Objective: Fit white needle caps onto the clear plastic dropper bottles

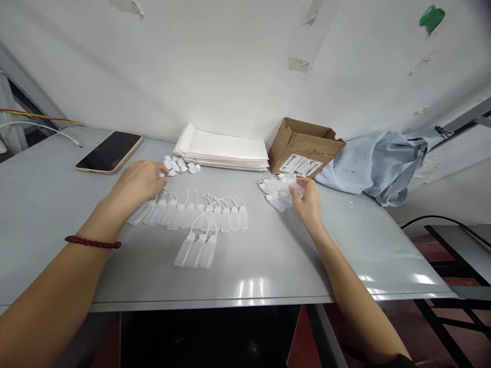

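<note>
My left hand point(140, 180) is at the left edge of a small heap of white caps point(177, 164), thumb and forefinger closed around a white cap point(160, 174). Below it, a row of small translucent squeeze bottles point(191, 216) lies side by side, each with a thin white strap at its neck. Three similar bottles point(197, 251) lie in front of that row. My right hand point(308, 203) pinches a clear bottle point(296, 189) at the right side of a loose pile of bottles point(275, 200). Its curled fingers partly hide that bottle.
A stack of white padded envelopes point(226, 148) lies against the wall. Beside it stands an open cardboard box point(307, 148), with light blue cloth point(378, 161) to its right. A phone point(110, 152) lies at the back left, near a white cable point(46, 126).
</note>
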The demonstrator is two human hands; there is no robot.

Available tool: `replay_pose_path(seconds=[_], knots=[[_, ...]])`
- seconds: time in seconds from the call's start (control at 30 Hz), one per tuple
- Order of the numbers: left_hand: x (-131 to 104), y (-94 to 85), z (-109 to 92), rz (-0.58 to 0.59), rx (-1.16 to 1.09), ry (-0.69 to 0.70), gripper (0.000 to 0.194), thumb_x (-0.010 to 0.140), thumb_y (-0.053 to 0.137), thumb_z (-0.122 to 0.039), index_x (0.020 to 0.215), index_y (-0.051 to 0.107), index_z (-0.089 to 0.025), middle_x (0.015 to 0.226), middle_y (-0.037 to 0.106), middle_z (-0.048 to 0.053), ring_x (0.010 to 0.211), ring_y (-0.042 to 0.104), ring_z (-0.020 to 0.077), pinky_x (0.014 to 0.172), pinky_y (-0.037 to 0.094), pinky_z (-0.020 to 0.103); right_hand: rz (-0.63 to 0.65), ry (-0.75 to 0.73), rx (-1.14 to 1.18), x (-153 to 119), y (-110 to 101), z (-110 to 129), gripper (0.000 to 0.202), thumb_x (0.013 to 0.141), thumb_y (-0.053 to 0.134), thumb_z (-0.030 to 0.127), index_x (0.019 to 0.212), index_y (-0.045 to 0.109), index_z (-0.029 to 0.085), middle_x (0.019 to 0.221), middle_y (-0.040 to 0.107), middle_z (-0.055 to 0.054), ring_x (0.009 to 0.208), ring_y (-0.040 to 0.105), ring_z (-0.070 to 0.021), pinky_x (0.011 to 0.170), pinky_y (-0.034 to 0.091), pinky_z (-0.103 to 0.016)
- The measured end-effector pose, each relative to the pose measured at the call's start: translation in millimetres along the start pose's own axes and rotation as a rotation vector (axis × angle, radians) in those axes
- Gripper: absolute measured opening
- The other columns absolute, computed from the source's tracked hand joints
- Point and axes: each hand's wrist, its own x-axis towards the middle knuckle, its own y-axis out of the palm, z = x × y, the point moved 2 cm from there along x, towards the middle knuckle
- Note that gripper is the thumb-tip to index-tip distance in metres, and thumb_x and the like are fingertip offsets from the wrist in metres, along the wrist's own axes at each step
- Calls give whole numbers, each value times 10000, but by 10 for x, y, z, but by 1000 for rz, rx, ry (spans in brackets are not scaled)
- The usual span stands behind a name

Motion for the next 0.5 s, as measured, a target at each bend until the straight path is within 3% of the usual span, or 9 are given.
replay_pose_path(seconds=[0.23, 0.4, 0.47, 0.5], knots=[[-6, 3, 6, -11, 4, -6, 441, 830, 421, -265, 1192, 602, -89, 1071, 665, 153, 995, 592, 321, 789, 424, 360, -39, -54, -37, -19, -43, 50, 302, 821, 533, 396, 1021, 486, 175, 1076, 604, -148, 969, 558, -277, 790, 454, -435], [-38, -19, -20, -20, -16, 17, 442, 761, 475, -207, 1157, 621, -75, 1035, 675, 142, 991, 595, 327, 793, 427, 355, -134, -268, -61, -148, -149, 331, 305, 846, 541, 364, 1072, 493, 166, 1092, 578, -142, 1040, 528, -276, 904, 411, -465], [-42, -18, -26, -24, -25, 11, 453, 743, 470, -177, 1157, 618, -68, 1061, 667, 156, 1005, 595, 337, 796, 427, 362, -34, -318, 30, -229, -168, 470, 260, 864, 545, 351, 1067, 503, 194, 1069, 589, -109, 945, 567, -235, 837, 452, -417], [-45, -18, -31, -26, -29, 15, 463, 742, 460, -167, 1169, 609, -67, 1073, 663, 161, 1009, 595, 337, 802, 427, 364, 82, -326, 85, -273, -161, 533, 226, 874, 545, 348, 1050, 513, 209, 1038, 601, -90, 895, 580, -217, 773, 474, -381]])
